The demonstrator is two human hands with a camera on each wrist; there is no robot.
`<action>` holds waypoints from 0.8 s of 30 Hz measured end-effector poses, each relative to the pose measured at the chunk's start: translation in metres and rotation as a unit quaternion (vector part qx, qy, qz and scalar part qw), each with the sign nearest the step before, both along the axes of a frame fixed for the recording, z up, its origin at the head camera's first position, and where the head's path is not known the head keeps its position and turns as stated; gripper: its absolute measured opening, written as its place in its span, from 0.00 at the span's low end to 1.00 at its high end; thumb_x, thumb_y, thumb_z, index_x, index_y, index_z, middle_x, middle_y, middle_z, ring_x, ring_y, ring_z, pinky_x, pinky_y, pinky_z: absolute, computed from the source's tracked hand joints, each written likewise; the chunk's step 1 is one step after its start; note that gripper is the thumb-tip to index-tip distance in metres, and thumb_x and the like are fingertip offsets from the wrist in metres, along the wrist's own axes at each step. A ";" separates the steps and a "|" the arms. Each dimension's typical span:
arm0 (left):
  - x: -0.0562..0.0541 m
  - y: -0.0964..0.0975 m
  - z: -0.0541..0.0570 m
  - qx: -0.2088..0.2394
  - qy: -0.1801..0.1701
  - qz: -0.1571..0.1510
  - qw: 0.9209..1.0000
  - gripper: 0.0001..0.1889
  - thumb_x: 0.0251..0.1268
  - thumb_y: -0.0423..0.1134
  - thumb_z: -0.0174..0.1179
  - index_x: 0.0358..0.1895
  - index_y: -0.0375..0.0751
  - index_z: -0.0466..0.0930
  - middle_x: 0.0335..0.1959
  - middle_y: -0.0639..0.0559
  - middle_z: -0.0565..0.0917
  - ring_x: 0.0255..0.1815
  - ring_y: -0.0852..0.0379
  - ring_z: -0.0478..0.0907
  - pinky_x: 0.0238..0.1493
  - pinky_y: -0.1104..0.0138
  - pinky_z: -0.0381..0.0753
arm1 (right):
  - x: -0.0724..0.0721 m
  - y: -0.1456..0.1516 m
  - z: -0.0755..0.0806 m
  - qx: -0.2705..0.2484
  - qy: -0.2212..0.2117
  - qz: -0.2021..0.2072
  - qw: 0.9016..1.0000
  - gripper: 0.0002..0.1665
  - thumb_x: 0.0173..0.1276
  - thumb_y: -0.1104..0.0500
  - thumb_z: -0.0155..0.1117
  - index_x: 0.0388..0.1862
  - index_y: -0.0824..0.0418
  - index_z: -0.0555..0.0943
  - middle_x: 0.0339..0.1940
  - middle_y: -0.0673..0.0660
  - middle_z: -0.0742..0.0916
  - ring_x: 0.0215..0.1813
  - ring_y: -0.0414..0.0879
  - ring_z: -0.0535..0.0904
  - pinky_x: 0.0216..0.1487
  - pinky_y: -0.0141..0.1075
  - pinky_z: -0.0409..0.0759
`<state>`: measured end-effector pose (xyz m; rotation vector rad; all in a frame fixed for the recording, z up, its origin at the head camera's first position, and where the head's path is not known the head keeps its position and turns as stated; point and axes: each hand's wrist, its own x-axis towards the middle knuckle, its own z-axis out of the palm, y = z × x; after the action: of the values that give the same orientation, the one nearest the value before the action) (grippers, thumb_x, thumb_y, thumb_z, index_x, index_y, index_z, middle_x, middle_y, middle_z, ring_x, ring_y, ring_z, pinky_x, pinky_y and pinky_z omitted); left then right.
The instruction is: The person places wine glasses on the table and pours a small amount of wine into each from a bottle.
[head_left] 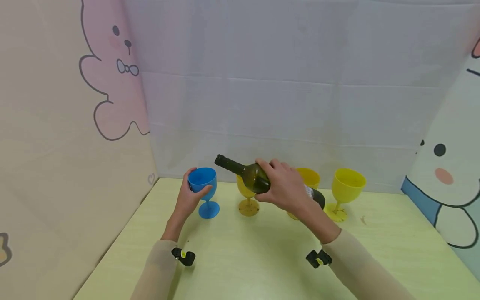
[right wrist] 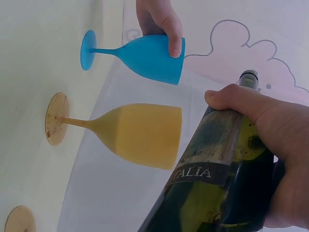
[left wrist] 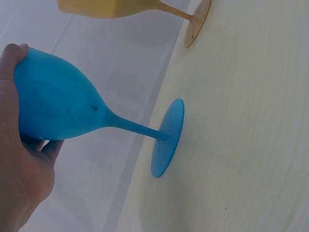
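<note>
My left hand (head_left: 189, 198) grips the bowl of a blue goblet (head_left: 208, 193) near its rim, thumb on one side and fingers round the other. The goblet is upright; I cannot tell if its foot (left wrist: 168, 140) touches the table. A green glass wine bottle (head_left: 234, 166) with a paper label (right wrist: 207, 171) is held round its body by my right hand (head_left: 286, 187). It lies aslant in the air, its neck towards the upper left and its mouth a little above and right of the blue rim. No liquid shows at the mouth.
Yellow goblets stand in a row: one (head_left: 248, 207) partly behind the bottle, another (head_left: 310, 177) partly hidden by my right hand, a third (head_left: 348, 185) farther right. They stand on a pale yellow table (head_left: 240, 258). A white cloth (head_left: 281, 104) hangs behind.
</note>
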<state>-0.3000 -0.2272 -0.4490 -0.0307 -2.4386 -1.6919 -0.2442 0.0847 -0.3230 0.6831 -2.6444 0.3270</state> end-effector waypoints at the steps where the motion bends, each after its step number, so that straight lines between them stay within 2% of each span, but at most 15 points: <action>1: 0.000 0.000 0.000 -0.001 0.000 0.001 1.000 0.47 0.61 0.55 0.68 0.78 0.58 0.48 0.77 0.41 0.58 0.75 0.34 0.58 0.67 0.37 0.69 | -0.001 -0.002 0.000 0.004 0.000 0.002 1.000 0.53 0.46 0.39 0.79 0.72 0.48 0.68 0.48 0.59 0.81 0.44 0.54 0.76 0.41 0.46 0.80; 9: 0.000 0.000 0.001 0.007 0.003 -0.002 1.000 0.46 0.61 0.54 0.68 0.78 0.58 0.49 0.76 0.41 0.59 0.75 0.34 0.59 0.67 0.37 0.69 | -0.011 -0.018 -0.002 0.045 -0.006 0.004 0.999 0.53 0.48 0.40 0.78 0.73 0.47 0.67 0.49 0.57 0.80 0.46 0.54 0.75 0.44 0.47 0.78; 13: -0.001 0.001 0.002 0.010 0.002 -0.003 1.000 0.47 0.60 0.54 0.69 0.77 0.59 0.49 0.76 0.41 0.60 0.75 0.35 0.59 0.67 0.38 0.69 | -0.012 -0.024 -0.001 0.084 0.000 -0.003 0.996 0.54 0.48 0.38 0.78 0.73 0.46 0.66 0.50 0.57 0.80 0.47 0.54 0.75 0.44 0.46 0.77; 24: -0.001 0.000 -0.003 0.007 0.001 0.002 1.000 0.46 0.60 0.54 0.69 0.77 0.60 0.49 0.76 0.41 0.60 0.75 0.35 0.59 0.66 0.38 0.70 | -0.015 -0.036 0.000 0.144 0.017 -0.014 0.989 0.56 0.46 0.34 0.80 0.72 0.46 0.66 0.53 0.57 0.80 0.49 0.54 0.75 0.45 0.47 0.77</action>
<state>-0.3012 -0.2269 -0.4521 -0.0248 -2.4231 -1.7070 -0.2595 0.0482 -0.3228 0.7314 -2.6909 -0.0778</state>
